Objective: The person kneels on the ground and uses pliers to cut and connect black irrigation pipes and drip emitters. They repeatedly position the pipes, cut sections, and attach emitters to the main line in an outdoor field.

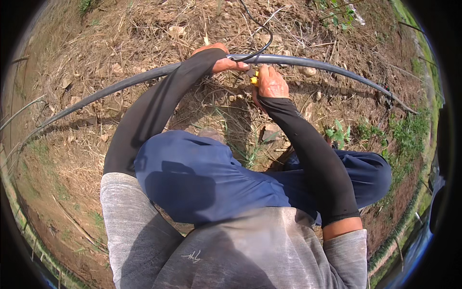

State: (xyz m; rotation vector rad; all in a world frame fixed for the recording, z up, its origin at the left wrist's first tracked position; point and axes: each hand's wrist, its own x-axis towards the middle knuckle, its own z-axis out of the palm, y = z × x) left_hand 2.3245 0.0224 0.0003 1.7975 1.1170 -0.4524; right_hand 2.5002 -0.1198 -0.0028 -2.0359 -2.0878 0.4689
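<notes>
A thick dark-grey hose [308, 60] runs in a long bend across the ground in front of me. My left hand [224, 61] is closed round its middle, fingers on the far side and thumb on the near side. A thin black tube [267, 42] curves down from above and meets the hose beside my left thumb. Just to the right, my right hand [273, 84] is closed on a small tool with a yellow handle [254, 81]. Its dark head lies close to my left thumb tip, below the hose. My fingers hide most of the tool, so its exact kind is unclear.
Dry straw and stones cover the brown soil [144, 53]. My bent knees in blue trousers [202, 168] are close below the hands. Green weeds [339, 134] grow to the right, and another thin pipe [21, 111] lies at far left.
</notes>
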